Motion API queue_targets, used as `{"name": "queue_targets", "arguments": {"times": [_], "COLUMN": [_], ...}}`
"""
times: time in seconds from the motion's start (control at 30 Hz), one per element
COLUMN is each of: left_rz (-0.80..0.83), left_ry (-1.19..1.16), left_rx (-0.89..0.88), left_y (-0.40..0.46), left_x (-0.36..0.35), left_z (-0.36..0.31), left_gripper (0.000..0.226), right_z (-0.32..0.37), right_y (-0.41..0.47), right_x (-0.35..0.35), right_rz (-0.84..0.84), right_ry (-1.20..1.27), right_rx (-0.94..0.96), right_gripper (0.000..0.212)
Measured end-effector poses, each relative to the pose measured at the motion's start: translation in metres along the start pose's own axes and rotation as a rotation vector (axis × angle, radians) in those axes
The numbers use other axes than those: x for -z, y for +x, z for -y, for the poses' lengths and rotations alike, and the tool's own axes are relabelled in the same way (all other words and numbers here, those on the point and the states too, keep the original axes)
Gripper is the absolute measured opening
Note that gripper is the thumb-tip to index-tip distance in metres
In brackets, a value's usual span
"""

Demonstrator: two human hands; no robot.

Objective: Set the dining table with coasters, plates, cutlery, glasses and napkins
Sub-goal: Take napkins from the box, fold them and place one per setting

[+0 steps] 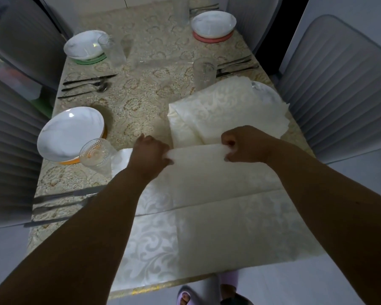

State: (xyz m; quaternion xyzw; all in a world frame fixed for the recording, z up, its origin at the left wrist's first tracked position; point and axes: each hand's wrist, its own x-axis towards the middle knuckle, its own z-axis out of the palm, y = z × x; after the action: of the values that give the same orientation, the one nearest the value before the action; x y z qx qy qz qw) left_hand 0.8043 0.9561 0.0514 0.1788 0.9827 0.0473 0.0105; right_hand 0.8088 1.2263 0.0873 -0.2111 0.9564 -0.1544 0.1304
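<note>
**A:** Head view, item one?

**B:** Open napkin (207,194), cream with a leaf pattern, spread flat at the near end of the table (141,100). The left hand (149,155) and right hand (243,145) are apart, each with fingers curled tight on the napkin's far edge, which is lifted and rolled over between them.

**A:** Item two?

**B:** Stack of napkins (224,106), folded, just beyond the hands on the right, lying partly over a plate (265,90) (only its rim shows).

**A:** Settings, left side?

**B:** Near plate (69,133) on an orange coaster (72,161), a near glass (96,155) touching its front; blurred cutlery (62,205) closer in. Farther back, a second cutlery set (86,84), then a plate on a green coaster (90,60) with a tall glass (112,50) beside it.

**A:** Right side?

**B:** Ribbed glass (204,72) behind the stack, cutlery (237,64) next to it; far plate (213,23) on a pink coaster (212,37).

**A:** Surroundings?

**B:** Grey ribbed chairs (343,84) on both sides; lilac slippers (187,296) below the table edge.
</note>
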Motion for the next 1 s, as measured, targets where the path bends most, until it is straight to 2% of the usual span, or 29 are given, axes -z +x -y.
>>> {"name": "queue_targets", "arguments": {"times": [0.13, 0.23, 0.53, 0.77, 1.0], "left_rz": [-0.097, -0.100, 0.071, 0.223, 0.224], "left_ry": [-0.086, -0.131, -0.231, -0.276, -0.250], "left_rx": [-0.004, -0.031, 0.029, 0.027, -0.064], "left_y": [-0.030, -0.060, -0.143, -0.197, -0.230], "left_x": [0.019, 0.025, 0.014, -0.002, -0.020], "left_z": [0.011, 0.010, -0.004, -0.014, -0.013], "left_gripper": [0.029, 0.024, 0.008, 0.018, 0.022], "right_z": [-0.007, -0.008, 0.003, 0.012, 0.015], "right_y": [-0.022, -0.041, -0.114, -0.171, -0.200], "right_x": [0.017, 0.021, -0.023, -0.066, -0.107], "right_rz": [-0.088, -0.121, -0.023, 0.076, -0.012], "right_ry": [-0.022, -0.036, -0.073, -0.042, 0.021], "right_rx": [-0.031, -0.070, -0.198, -0.224, -0.260], "right_gripper": [0.031, 0.022, 0.007, 0.022, 0.016]}}
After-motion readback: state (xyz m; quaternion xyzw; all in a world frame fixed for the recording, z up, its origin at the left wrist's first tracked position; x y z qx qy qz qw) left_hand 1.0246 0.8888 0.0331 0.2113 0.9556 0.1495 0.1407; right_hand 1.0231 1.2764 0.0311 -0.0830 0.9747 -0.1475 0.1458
